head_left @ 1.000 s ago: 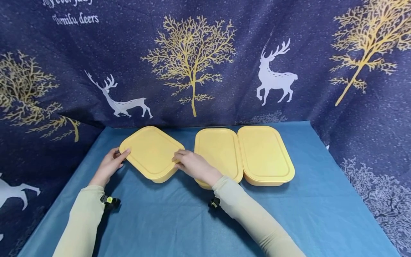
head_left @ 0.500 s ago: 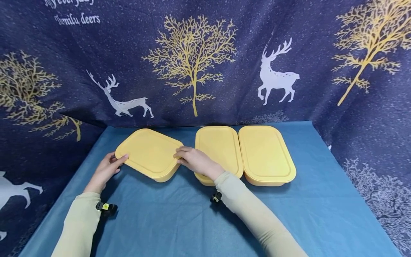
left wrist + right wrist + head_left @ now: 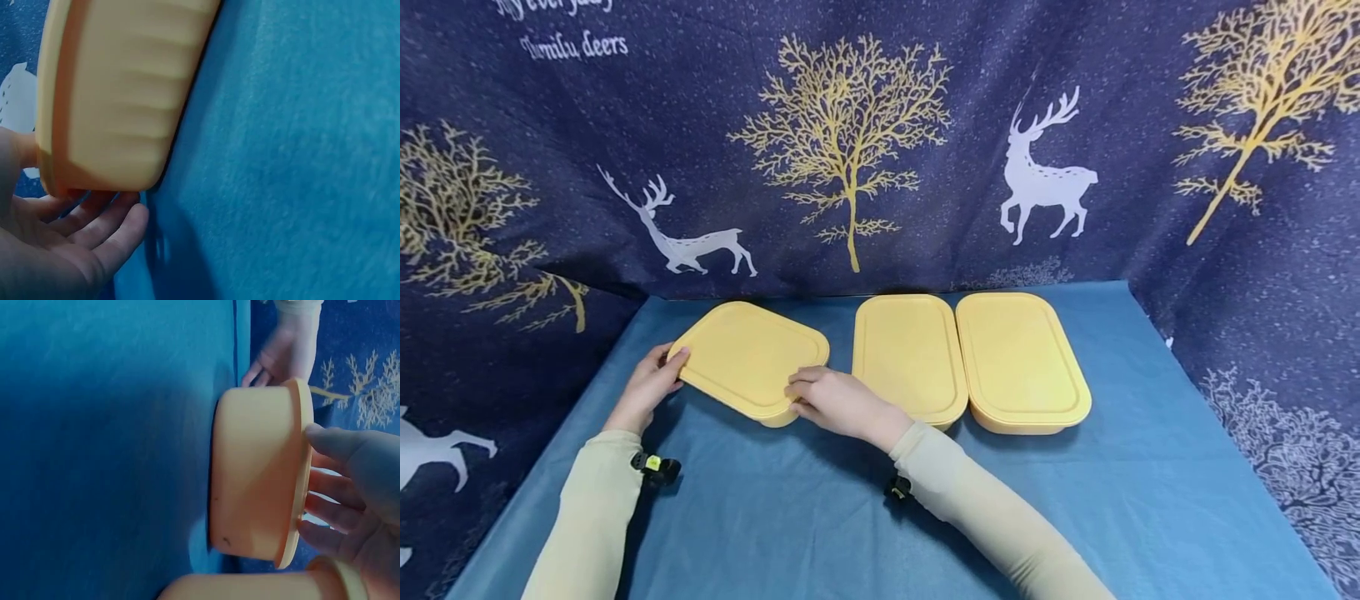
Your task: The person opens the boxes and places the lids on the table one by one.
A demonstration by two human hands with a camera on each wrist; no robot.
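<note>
A yellow lidded food container sits turned at an angle on the left of the blue cloth. My left hand grips its left corner, thumb over the lid's rim and fingers under it along the side wall, as the left wrist view shows. My right hand holds the lid's edge near the front right corner. In the right wrist view, the thumb touches the rim while the other fingertips meet it farther along. The container's lid is on; its inside is hidden.
Two similar yellow containers, a middle one and a right one, stand side by side, lids on. Part of the middle one is behind my right hand. A dark blue curtain with deer and trees hangs behind the cloth-covered table.
Over the second, the angled container has turned, its left end shifting left and nearer. My right hand has slid along the edge from the right corner toward the front.
</note>
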